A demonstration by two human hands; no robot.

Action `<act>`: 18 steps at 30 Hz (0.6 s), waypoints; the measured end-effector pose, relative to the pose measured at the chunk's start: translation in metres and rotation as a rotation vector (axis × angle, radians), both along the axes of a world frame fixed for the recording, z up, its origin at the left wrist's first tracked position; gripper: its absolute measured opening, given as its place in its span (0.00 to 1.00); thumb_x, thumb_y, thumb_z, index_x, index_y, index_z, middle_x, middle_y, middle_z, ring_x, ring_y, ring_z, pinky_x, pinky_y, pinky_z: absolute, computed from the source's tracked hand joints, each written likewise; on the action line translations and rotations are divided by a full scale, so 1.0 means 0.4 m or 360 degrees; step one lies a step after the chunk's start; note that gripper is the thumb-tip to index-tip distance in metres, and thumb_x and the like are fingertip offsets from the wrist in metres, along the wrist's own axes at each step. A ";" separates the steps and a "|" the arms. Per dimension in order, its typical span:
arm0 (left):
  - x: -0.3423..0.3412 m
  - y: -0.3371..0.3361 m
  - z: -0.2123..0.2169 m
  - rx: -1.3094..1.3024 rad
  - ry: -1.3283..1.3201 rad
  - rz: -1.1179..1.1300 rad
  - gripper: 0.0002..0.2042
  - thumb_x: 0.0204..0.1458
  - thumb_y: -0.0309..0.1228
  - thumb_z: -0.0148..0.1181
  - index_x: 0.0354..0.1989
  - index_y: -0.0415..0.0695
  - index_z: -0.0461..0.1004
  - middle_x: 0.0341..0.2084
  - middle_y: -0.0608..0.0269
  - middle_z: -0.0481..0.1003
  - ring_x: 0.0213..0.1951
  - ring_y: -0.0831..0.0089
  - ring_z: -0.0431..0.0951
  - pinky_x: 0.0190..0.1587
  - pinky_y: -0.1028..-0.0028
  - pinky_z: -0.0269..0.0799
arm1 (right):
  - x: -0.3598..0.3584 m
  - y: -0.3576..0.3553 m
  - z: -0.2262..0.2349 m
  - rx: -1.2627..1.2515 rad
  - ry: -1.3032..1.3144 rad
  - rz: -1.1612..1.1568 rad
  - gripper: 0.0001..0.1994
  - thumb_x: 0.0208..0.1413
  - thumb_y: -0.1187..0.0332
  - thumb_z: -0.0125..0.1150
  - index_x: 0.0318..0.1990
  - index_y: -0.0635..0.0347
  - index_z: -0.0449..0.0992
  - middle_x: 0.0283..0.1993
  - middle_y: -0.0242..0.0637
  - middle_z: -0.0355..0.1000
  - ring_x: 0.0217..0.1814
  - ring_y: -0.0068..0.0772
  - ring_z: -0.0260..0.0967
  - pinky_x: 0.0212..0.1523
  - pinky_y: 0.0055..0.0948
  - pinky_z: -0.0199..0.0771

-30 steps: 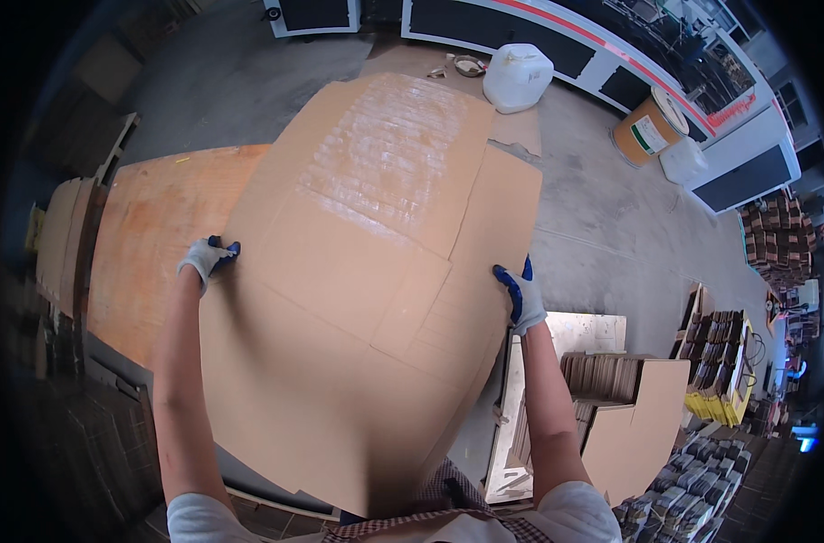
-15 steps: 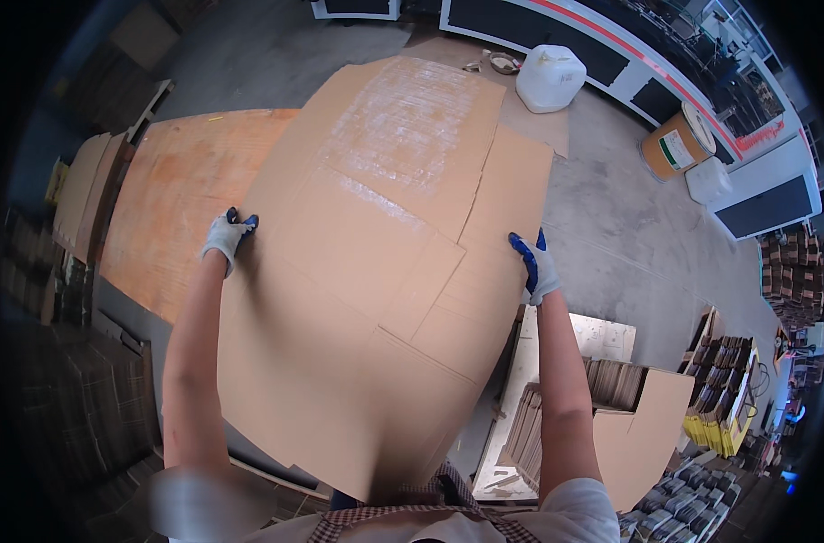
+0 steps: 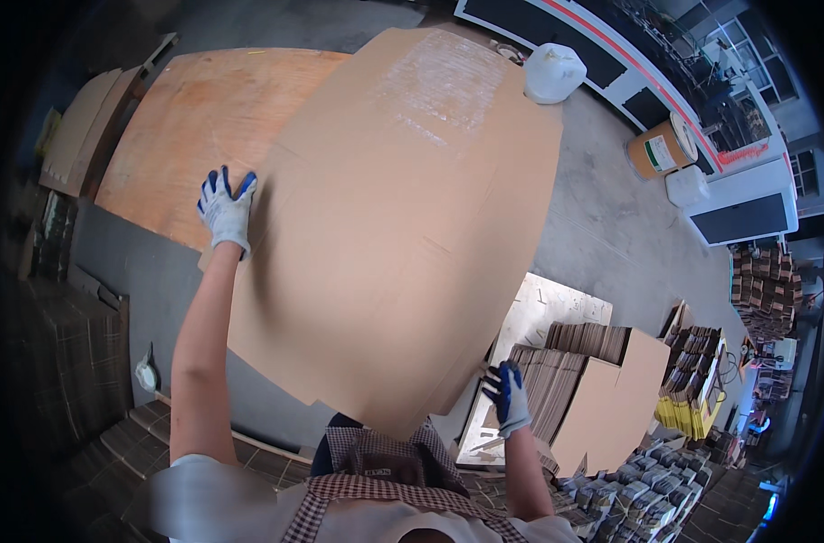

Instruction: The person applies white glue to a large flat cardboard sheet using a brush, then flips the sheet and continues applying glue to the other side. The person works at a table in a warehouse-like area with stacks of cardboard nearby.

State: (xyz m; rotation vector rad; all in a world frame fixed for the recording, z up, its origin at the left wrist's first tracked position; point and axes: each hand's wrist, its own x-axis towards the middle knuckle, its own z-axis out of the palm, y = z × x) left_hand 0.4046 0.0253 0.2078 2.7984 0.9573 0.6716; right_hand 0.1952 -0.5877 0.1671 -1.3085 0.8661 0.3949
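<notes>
A large flat brown cardboard sheet (image 3: 403, 226) fills the middle of the view, held up in front of me. My left hand (image 3: 225, 206), in a white and blue glove, grips its left edge with the fingers spread over the face. My right hand (image 3: 506, 395), gloved the same way, holds the sheet's lower right edge near my body. Part of the sheet near the top shows a shiny taped patch.
An orange-brown board (image 3: 186, 118) lies on the grey table at left. Stacks of flattened cardboard (image 3: 566, 380) sit on a pallet at right, with more bundles (image 3: 692, 380) beyond. A white container (image 3: 553, 72) and a brown drum (image 3: 662, 149) stand on the concrete floor.
The sheet has swung toward the right and tilted. My right hand has slid from the sheet's right side down to its lower edge. My left hand stays on the left edge.
</notes>
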 end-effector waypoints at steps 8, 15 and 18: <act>-0.605 0.199 -0.196 -0.1809 0.0039 0.0646 0.28 0.48 0.50 0.71 0.52 0.46 0.73 0.28 0.64 0.79 0.26 0.71 0.76 0.29 0.68 0.71 | -0.273 0.243 0.010 0.0337 0.0299 0.0468 0.20 0.61 0.55 0.63 0.55 0.50 0.67 0.51 0.40 0.72 0.48 0.40 0.76 0.41 0.40 0.80; -0.684 0.043 -0.132 -0.2785 -0.0065 0.0631 0.19 0.51 0.47 0.70 0.39 0.46 0.75 0.30 0.63 0.77 0.29 0.66 0.77 0.31 0.67 0.73 | -0.339 0.216 -0.060 0.0761 0.0699 0.0301 0.21 0.60 0.50 0.63 0.52 0.54 0.71 0.47 0.45 0.76 0.48 0.48 0.77 0.48 0.44 0.79; -0.785 0.062 -0.104 -0.3081 -0.0119 0.0223 0.18 0.54 0.41 0.69 0.44 0.41 0.75 0.36 0.61 0.78 0.35 0.64 0.80 0.41 0.68 0.77 | -0.363 0.239 -0.043 0.0897 0.0735 0.0557 0.27 0.58 0.48 0.65 0.53 0.62 0.71 0.50 0.45 0.76 0.50 0.48 0.76 0.51 0.41 0.78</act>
